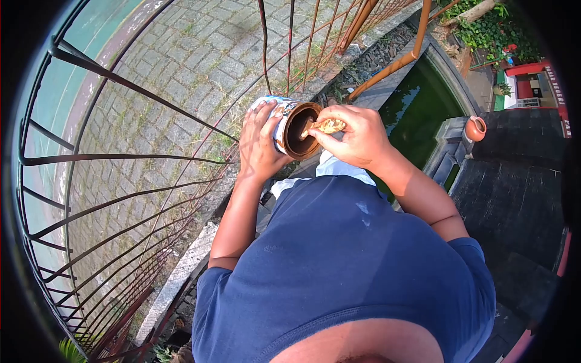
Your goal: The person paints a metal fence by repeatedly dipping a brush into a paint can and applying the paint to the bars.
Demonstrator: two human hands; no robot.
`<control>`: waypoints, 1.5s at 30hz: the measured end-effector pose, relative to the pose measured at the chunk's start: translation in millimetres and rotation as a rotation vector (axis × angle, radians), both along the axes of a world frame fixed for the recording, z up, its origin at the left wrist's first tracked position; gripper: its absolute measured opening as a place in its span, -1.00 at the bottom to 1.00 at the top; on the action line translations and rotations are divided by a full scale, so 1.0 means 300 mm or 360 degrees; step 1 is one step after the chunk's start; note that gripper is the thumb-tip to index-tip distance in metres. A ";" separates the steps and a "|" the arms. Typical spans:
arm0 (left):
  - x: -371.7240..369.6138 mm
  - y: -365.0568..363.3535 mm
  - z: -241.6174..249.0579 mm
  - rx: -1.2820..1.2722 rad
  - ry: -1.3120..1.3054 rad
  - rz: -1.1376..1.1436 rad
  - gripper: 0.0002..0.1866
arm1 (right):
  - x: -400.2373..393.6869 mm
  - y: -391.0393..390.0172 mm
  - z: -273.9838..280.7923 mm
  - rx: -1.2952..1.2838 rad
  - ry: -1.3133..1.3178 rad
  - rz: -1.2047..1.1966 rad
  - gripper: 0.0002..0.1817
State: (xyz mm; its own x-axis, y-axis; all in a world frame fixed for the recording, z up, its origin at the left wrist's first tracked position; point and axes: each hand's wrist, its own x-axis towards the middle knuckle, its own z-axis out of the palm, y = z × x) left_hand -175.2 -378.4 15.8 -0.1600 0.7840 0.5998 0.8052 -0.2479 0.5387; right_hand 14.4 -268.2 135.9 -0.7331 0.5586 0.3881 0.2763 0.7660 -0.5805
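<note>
My left hand (259,140) is wrapped round the side of a paint can (280,134) with a blue and white label. The can is tilted, its open mouth turned to the right, and brown paint coats the rim and the dark inside. Between the thumb and fingers of my right hand (356,134) is a small paintbrush (330,125), its pale handle mottled with yellow. The brush's far end reaches into the mouth of the can. Brown smears mark my left fingers.
A dark metal fence (145,158) curves along the left, with block paving (200,45) behind it. Brown-orange rails (387,71) stand ahead. To the right lies a pool of green water (404,118), with a clay pot (475,129) at its edge.
</note>
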 end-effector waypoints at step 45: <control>0.296 0.057 -0.331 -0.1388 -0.0522 0.0548 0.47 | 0.014 1.063 -1.435 -0.0780 0.0519 -0.0713 -0.84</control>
